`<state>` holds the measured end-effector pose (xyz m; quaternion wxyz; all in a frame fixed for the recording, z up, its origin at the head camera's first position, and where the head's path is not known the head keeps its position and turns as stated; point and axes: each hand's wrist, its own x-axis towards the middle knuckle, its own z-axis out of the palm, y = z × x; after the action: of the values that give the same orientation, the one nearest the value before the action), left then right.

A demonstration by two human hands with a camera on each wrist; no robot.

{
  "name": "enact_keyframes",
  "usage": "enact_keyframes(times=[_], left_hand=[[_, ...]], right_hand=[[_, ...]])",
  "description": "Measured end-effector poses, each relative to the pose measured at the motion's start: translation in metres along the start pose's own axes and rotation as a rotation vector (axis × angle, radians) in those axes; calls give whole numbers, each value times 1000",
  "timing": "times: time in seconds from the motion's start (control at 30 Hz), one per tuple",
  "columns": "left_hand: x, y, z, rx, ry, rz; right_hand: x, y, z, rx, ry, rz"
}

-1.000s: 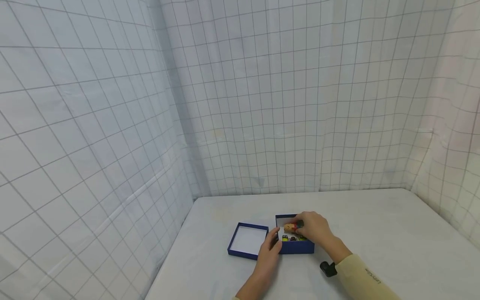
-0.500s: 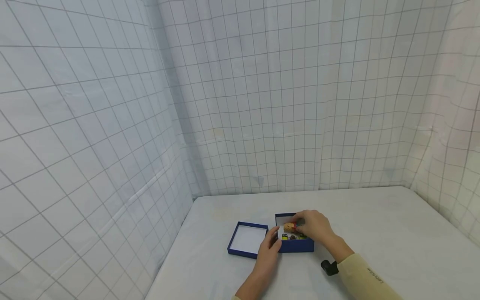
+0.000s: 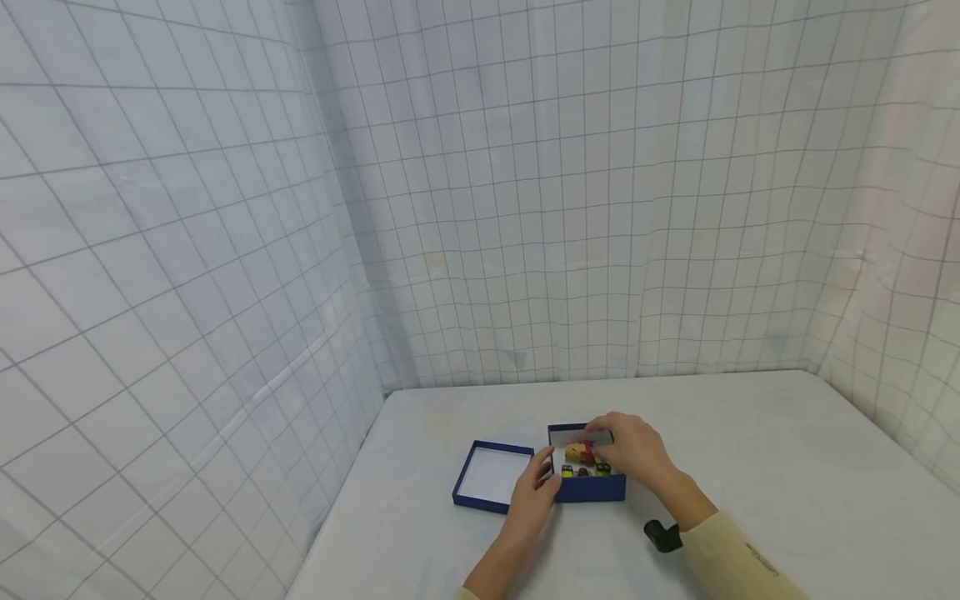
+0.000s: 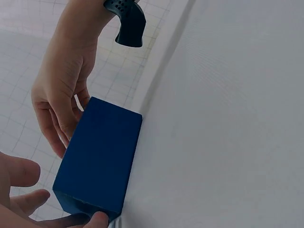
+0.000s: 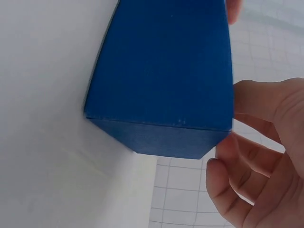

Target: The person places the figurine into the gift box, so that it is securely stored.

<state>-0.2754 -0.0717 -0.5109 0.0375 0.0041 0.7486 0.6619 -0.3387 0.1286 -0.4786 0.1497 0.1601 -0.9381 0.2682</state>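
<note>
A blue open box (image 3: pixel 590 489) with a white inside stands on the table. In it lies a toy figure (image 3: pixel 576 452) with a tan head and red middle; its lower part is hidden by my right hand. Small yellow-and-dark figures (image 3: pixel 602 469) lie in front of it. At the box's left end, my left hand (image 3: pixel 531 500) touches it with loosely spread fingers. My right hand (image 3: pixel 633 446) reaches over the box's right side, thumb near the figure and fingers apart. In the right wrist view its fingers (image 5: pixel 223 183) look relaxed beside the blue box.
The blue-edged lid (image 3: pixel 491 475) lies inside-up just left of the box. White table cloth (image 3: pixel 750 450) surrounds both. White gridded curtains (image 3: pixel 525 208) hang behind and to the sides. A dark wrist device (image 3: pixel 663 536) sits at the right cuff.
My right hand has drawn back slightly, and more of the toy figure's red middle shows. The left hand stays at the box's left end.
</note>
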Motion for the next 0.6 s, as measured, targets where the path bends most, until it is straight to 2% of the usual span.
enact_keyframes(times=[0.27, 0.6], left_hand=[[-9, 12, -15, 73, 42, 39], [-17, 33, -40, 172, 58, 161]], right_hand=[[-7, -11, -5, 57, 16, 8], [-15, -26, -15, 157, 74, -9]])
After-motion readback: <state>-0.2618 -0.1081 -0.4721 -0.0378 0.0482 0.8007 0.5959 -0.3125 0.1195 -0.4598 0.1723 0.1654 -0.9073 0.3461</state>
